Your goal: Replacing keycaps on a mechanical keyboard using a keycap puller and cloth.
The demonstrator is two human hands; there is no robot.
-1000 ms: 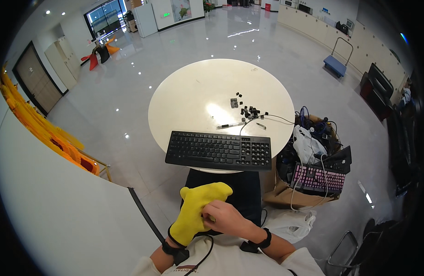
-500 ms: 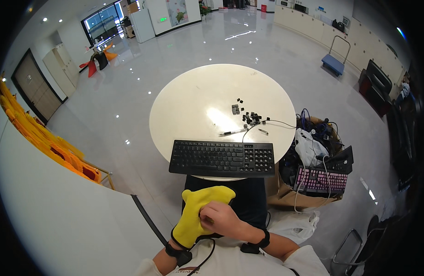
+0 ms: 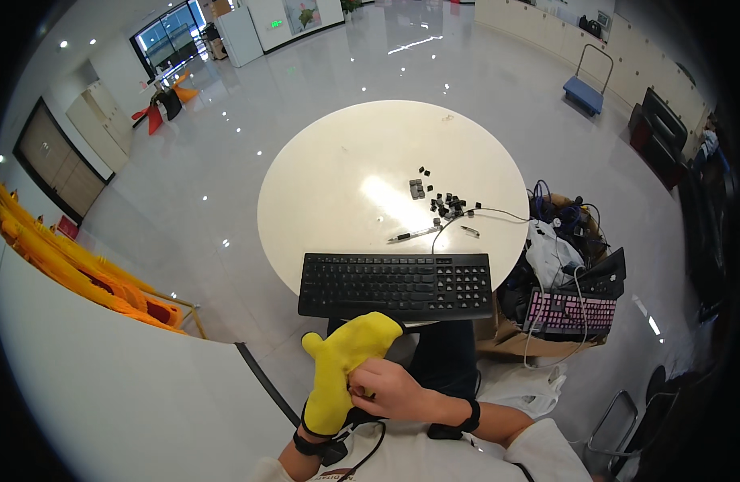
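A yellow glove (image 3: 336, 377) covers my left hand (image 3: 360, 339), whose fingers stretch toward the table edge with the thumb apart. My bare right hand (image 3: 392, 390) pinches the glove's side near the palm. Both hands are over my lap, just in front of a black keyboard (image 3: 366, 287) lying along the near table edge. Small bare key posts show on the keyboard's right-hand block, where caps are off. Loose black and grey keycaps (image 3: 449, 206) lie scattered beyond it. A pen (image 3: 414, 234) and a short pen-like piece (image 3: 470, 230) rest between the keycaps and the keyboard.
The round cream table (image 3: 322, 177) stands ahead of me. At its right is a cardboard box (image 3: 498, 341) heaped with cables, a white bag and a pink-keyed keyboard (image 3: 571, 313). A white panel (image 3: 129, 386) rises on the left; a blue trolley (image 3: 583, 95) stands far right.
My gloved left hand has tilted to the right and moved slightly toward the table, its fingertips now by the keyboard's front edge. My right hand keeps pinching the glove. The view has shifted slightly.
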